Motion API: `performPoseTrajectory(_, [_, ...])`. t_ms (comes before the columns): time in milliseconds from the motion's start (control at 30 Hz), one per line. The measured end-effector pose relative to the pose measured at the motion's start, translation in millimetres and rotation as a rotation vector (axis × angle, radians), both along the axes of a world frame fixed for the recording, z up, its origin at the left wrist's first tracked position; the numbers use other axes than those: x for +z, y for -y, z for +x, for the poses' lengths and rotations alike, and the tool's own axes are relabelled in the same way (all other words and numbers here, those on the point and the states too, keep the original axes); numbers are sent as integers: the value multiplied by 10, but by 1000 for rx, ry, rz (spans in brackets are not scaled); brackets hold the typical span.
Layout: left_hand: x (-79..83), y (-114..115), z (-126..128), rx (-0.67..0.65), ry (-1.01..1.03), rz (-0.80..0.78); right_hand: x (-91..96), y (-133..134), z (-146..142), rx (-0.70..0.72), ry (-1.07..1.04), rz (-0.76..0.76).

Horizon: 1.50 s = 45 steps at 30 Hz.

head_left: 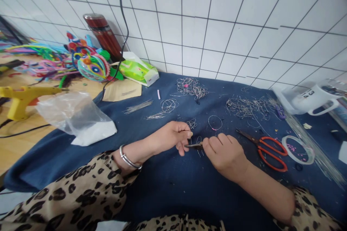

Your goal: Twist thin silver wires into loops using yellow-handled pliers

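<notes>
1. Right hand [225, 154] closed in a fist around a slender, dark metal plier-like tool [194, 145]; its grips hidden in the palm.
2. Tool sits between the hands, above the dark blue cloth [168, 195] on the bench. Long axis nearly level, left-right; tip points left, at the left hand's lower fingers. Contact: cannot tell.
3. Left hand [175, 136]: thumb and forefinger pressed together; anything pinched too fine to make out.
4. Right of the fist: red-handled, dark-bladed scissors [255, 140], blades pointing up-left.
</notes>
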<state>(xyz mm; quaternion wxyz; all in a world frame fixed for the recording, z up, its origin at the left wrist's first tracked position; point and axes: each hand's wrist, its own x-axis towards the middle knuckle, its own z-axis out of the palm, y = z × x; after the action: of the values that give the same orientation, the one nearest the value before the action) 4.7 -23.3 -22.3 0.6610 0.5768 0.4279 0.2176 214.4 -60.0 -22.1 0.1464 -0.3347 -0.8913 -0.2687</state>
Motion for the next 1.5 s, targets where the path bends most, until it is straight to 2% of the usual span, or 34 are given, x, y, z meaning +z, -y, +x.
performPoseTrajectory(267, [15, 20, 8, -11, -199, 282, -42, 72, -78, -149, 11, -211])
performPoseTrajectory(633, [126, 86, 24, -105, -506, 700, 23, 68, -98, -235, -57, -532])
performPoseTrajectory(900, [111, 120, 21, -101, -598, 900, 3, 50, -115, -300, -112, -647])
performPoseTrajectory(1067, [69, 124, -4, -153, -663, 1056, 3, 13, -96, -300, -152, -759])
performPoseTrajectory(1500, [34, 199, -1, -212, -643, 1233, 14, -68, -14, -195, -270, -940])
